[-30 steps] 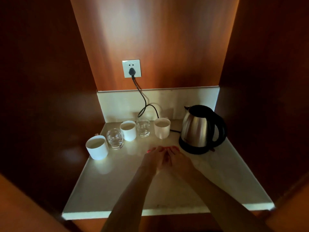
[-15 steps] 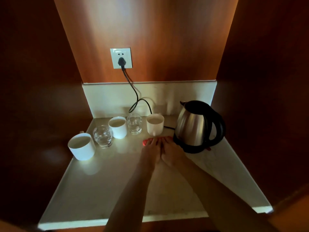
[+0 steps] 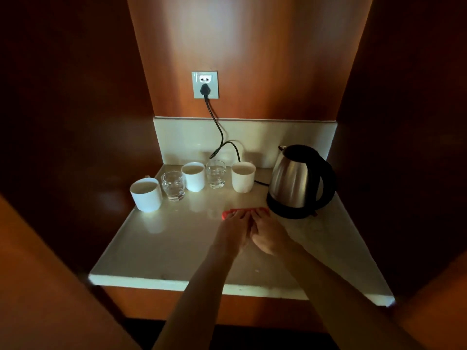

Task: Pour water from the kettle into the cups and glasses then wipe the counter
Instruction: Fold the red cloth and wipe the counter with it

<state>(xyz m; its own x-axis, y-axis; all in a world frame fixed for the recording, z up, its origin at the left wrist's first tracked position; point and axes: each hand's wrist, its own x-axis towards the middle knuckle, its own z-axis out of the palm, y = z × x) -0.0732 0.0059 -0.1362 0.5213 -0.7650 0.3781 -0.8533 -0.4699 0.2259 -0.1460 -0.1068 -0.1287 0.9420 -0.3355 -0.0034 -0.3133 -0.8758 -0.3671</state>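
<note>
Nearest the camera, two bare forearms reach over the pale counter (image 3: 161,238), the left hand (image 3: 233,229) and right hand (image 3: 269,234) side by side, palms down and flattened on a red cloth (image 3: 228,212) just in front of the kettle (image 3: 295,180). Neither hand looks curled into a grip; they press the cloth. Behind stand three white cups (image 3: 146,195) and two glasses (image 3: 173,185), seemingly filled, so wiping appears underway. The next stroke likely must skirt the kettle base and the cups.
</note>
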